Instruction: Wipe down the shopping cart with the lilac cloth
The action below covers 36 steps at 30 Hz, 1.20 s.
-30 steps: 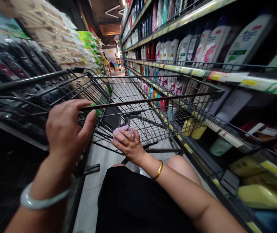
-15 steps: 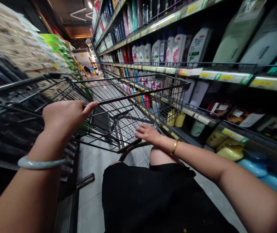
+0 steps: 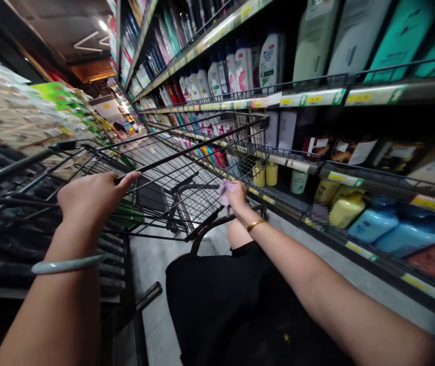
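Left hand (image 3: pixel 89 201) first, clenched round near end of cart rail (image 3: pixel 194 150), thumb along it; rail's long axis running off rightward and away; shopping cart (image 3: pixel 184 184), wire spread beneath; next lilac cloth (image 3: pixel 225 192), bunched, below rail, out at leftward side of right hand (image 3: pixel 239 197), whose fingers grasp it, so right hand nearer by far; cloth touching wire or not, cannot tell; bottles (image 3: pixel 272 61) on shelves (image 3: pixel 312 98) farther right

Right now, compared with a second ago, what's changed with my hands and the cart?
Your left hand, looser before, is closed around the cart rail. Your right hand has shifted right, toward the shelves. The view has swung right. The purple cloth is still in your right hand.
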{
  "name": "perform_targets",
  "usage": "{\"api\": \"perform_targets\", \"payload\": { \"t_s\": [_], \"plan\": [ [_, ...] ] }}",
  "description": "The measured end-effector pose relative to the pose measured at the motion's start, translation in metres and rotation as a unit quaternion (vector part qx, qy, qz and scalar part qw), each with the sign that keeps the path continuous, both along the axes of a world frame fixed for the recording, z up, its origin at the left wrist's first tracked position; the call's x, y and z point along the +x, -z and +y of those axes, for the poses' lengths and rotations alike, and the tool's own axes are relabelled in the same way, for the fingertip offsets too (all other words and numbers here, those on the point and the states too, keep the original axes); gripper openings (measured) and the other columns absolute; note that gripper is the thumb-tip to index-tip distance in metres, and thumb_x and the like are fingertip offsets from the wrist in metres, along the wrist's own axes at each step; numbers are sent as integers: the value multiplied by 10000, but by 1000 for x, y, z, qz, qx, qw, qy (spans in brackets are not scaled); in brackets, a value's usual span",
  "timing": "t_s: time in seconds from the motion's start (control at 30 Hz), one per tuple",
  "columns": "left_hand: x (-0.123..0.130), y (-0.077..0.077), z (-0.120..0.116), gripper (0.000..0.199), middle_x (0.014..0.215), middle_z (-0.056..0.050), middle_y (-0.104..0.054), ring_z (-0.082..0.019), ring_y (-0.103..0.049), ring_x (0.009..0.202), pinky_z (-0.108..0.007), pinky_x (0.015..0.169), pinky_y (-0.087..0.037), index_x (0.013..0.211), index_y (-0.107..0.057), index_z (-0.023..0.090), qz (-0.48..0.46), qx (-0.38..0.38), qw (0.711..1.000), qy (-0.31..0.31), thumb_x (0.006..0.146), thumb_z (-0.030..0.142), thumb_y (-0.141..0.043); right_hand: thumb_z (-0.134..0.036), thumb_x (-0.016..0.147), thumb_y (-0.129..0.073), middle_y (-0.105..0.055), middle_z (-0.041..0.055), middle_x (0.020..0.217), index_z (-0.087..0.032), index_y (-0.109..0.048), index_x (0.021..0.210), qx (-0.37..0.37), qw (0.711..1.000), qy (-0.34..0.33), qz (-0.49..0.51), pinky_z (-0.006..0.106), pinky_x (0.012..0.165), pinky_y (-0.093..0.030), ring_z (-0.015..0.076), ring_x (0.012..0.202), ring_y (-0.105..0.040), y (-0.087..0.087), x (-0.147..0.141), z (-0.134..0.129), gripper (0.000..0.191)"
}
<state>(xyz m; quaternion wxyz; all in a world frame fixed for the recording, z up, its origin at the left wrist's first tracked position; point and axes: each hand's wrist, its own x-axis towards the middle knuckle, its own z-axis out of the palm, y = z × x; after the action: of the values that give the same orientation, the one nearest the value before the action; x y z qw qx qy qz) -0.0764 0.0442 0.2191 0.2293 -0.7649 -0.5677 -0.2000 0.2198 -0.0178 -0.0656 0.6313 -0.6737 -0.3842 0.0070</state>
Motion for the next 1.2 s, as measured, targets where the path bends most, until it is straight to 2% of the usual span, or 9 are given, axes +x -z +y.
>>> {"api": "perform_targets", "payload": {
  "t_s": [0.1,0.17,0.23,0.33,0.47,0.6,0.8,0.97,1.2],
  "plan": [
    [1,1,0,768,434,-24,-350,-262,-585,739,-532,932,-513,541,-659,198,-34,17,999,25,716,941,-576,-167,765,-676,-699,107,1055,-188,-584,1066,-2,994,-19,110,372,841,-594,220,924,-647,-4,-24,1,315],
    [4,-2,-5,798,499,-66,-503,-286,-625,770,-509,902,-526,584,-679,195,-3,10,1000,2,759,952,-497,-139,736,-703,-709,102,1044,-195,-573,1038,17,987,-41,154,384,862,-601,218,921,-659,-15,-30,-3,334],
    [9,-6,-14,866,713,-145,-702,-343,-684,850,-467,836,-541,698,-733,198,65,-28,996,-47,827,955,-334,-133,771,-684,-703,108,1127,-201,-565,1087,50,981,-48,182,411,950,-595,215,995,-664,-35,-26,-6,345],
    [18,-14,-28,943,1031,-204,-789,-417,-723,1019,-433,768,-535,905,-787,212,139,-86,982,-97,888,917,-162,-159,837,-681,-642,108,1297,-236,-570,1176,156,966,-56,200,469,1116,-530,217,1168,-624,-84,-28,-6,364],
    [23,-18,-38,981,1113,-217,-787,-432,-723,1099,-432,745,-515,1009,-803,197,148,-100,979,-103,914,891,-117,-143,825,-717,-590,102,1328,-247,-634,1181,209,963,-167,17,444,1194,-482,227,1286,-580,-158,-68,-10,381],
    [18,-17,-40,997,1106,-238,-787,-438,-730,1082,-440,706,-489,1024,-814,188,146,-92,982,-77,935,855,-78,-131,848,-712,-592,95,1417,-262,-688,1238,177,909,-261,-273,452,1262,-409,260,1384,-517,-203,-87,-21,412],
    [10,-17,-38,987,1037,-228,-791,-426,-740,1012,-422,651,-457,937,-810,177,132,-95,985,-62,927,872,-109,-71,840,-616,-555,150,1418,-183,-706,1220,67,977,-73,-189,469,1241,-398,299,1350,-499,-216,-43,-25,406],
    [9,-17,-42,965,1018,-216,-793,-423,-743,1003,-411,644,-441,926,-808,173,125,-86,987,-52,936,865,-135,-94,841,-633,-524,160,1462,-184,-693,1255,6,969,-90,-232,468,1256,-370,317,1386,-449,-218,-48,-22,428],
    [-2,-15,-56,975,947,-191,-792,-392,-747,927,-393,603,-408,902,-798,202,122,-71,989,-42,931,874,-92,-99,867,-616,-542,149,1411,-200,-680,1250,9,952,-101,-289,488,1232,-380,313,1350,-442,-225,-66,-30,401]
  ]
}}
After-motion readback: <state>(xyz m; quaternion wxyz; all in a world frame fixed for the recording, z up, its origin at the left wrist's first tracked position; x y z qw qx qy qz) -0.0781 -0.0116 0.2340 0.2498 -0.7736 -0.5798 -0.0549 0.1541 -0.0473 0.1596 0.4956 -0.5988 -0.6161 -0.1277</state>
